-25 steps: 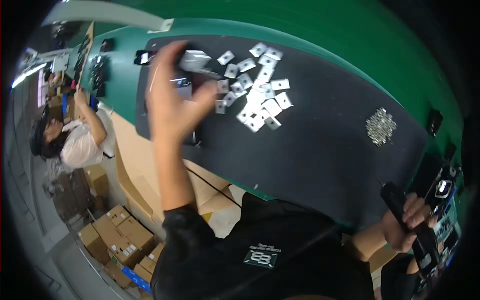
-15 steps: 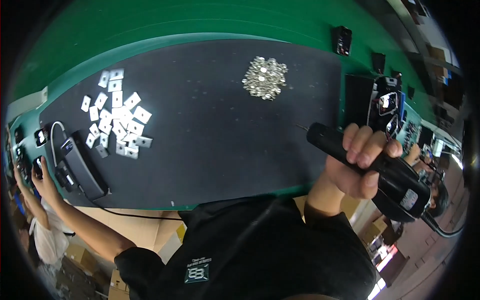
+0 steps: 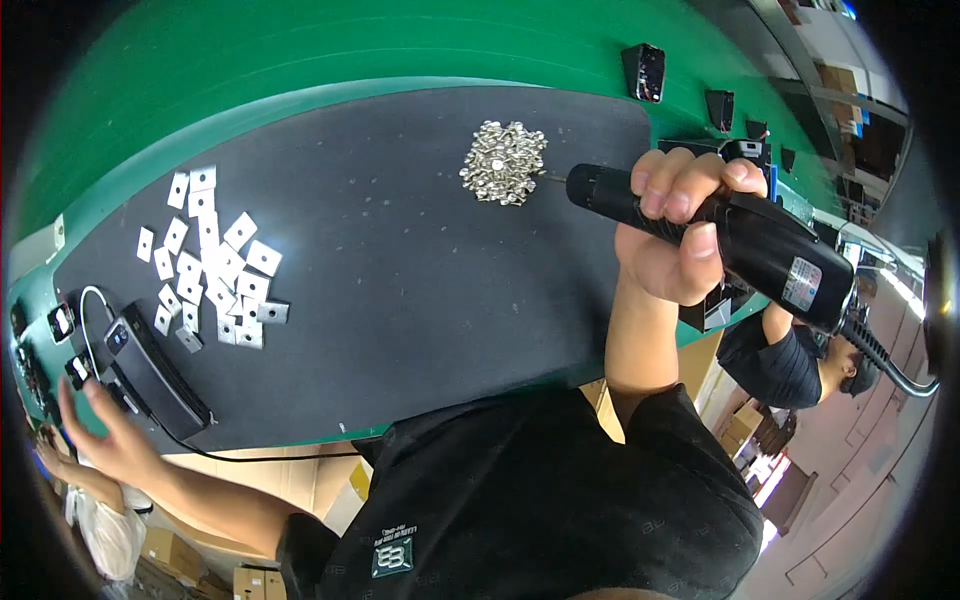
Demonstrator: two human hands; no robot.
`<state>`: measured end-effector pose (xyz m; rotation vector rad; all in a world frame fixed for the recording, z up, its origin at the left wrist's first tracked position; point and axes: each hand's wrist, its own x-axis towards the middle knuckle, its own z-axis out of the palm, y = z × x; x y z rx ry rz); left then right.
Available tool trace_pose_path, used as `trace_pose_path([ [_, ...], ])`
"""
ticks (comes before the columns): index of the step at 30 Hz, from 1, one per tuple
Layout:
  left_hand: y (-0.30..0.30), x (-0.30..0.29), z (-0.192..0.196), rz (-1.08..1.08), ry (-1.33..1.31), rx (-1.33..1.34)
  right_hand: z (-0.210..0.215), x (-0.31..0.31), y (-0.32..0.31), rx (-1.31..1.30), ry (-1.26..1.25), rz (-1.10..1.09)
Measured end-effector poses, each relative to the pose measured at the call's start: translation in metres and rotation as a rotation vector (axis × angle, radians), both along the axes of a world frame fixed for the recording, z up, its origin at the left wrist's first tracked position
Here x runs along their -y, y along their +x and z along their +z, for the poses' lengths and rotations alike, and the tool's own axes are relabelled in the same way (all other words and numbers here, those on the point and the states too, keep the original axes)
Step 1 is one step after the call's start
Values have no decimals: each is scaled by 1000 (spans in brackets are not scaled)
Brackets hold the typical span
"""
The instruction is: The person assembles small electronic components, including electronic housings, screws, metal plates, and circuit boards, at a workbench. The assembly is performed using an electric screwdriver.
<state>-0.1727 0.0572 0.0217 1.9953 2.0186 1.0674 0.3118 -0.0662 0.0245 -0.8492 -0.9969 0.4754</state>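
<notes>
My right hand (image 3: 675, 220) is wrapped around a black electric screwdriver (image 3: 775, 255), held over the right side of the dark mat. Its thin bit points left, and the tip appears at the right edge of a heap of small shiny metal screws (image 3: 503, 165); whether it touches them I cannot tell. At the far left, my left hand (image 3: 115, 435) is empty, its fingers apart, beside a long black box (image 3: 155, 365) with a white cable. A small black object (image 3: 78, 370) lies just beyond those fingers. Many pale flat plates with a hole (image 3: 230, 265) lie scattered on the mat's left side.
The dark mat (image 3: 400, 300) covers a green bench (image 3: 350, 50). A black cord (image 3: 270, 458) runs from the long box along the near edge. Black holders (image 3: 645, 72) stand at the back right. A co-worker (image 3: 790, 360) is at the right; another person's arm (image 3: 85, 480) shows at left.
My right hand has brought the screwdriver up and left, its bit now by the screw heap. My left hand has drawn back toward me from the small black object, fingers spreading. The view has shifted slightly.
</notes>
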Motion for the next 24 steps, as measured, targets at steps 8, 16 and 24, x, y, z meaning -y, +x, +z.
trace_pose_path([
  [8, 158, 55, -8, -645, -270, -242, 3, 8, 11, 69, 35, 20],
  [16, 161, 52, -7, -664, -300, -347, 6, 28, 22, -127, 95, 86],
  [24, 190, 81, -22, -833, -338, -212, -7, 35, 24, -279, 85, 49],
])
